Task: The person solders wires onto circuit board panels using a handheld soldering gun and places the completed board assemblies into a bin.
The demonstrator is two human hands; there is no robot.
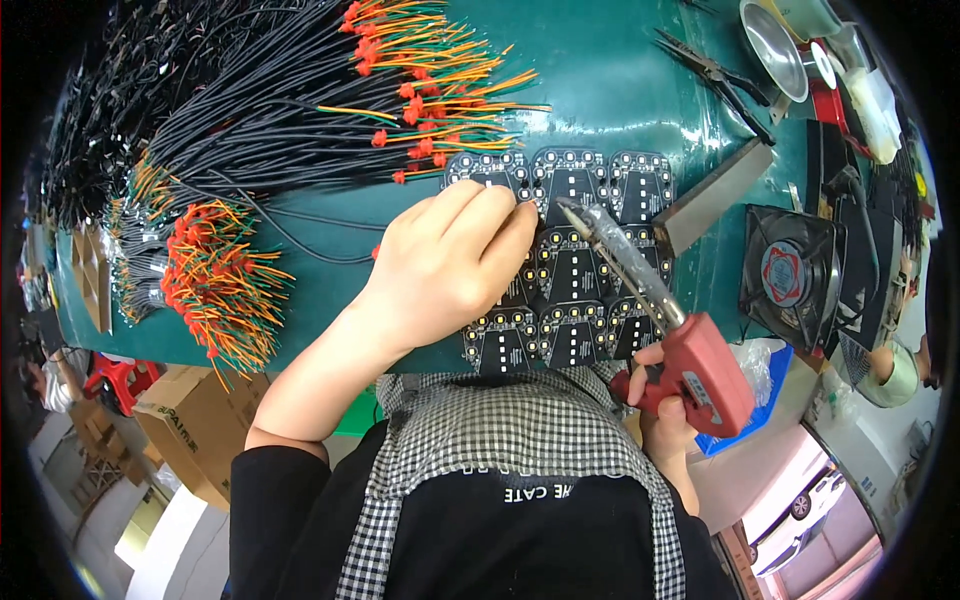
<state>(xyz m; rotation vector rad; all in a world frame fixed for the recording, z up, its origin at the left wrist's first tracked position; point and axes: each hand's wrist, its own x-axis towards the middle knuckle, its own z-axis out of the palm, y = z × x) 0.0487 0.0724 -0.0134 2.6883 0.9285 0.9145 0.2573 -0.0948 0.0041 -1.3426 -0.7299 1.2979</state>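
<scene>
A panel of black circuit boards (575, 180) with small yellow LEDs lies on the green table (590, 80) in front of me. My left hand (450, 265) rests on the panel's left part, fingers curled and pinched near its upper middle; what it pinches is hidden. My right hand (665, 395) grips the red handle of a pistol-style soldering iron (690, 365). Its shaft, wrapped in clear film, slants up and left, and the tip (565, 207) sits over the boards just right of my left fingertips.
Bundles of black cables with orange, green and red wire ends (300, 110) cover the table's left half. Pliers (715, 75), metal bowls (775, 45), a metal block (715, 195) and a small black fan (790, 275) stand on the right. Cardboard boxes (190, 425) sit below left.
</scene>
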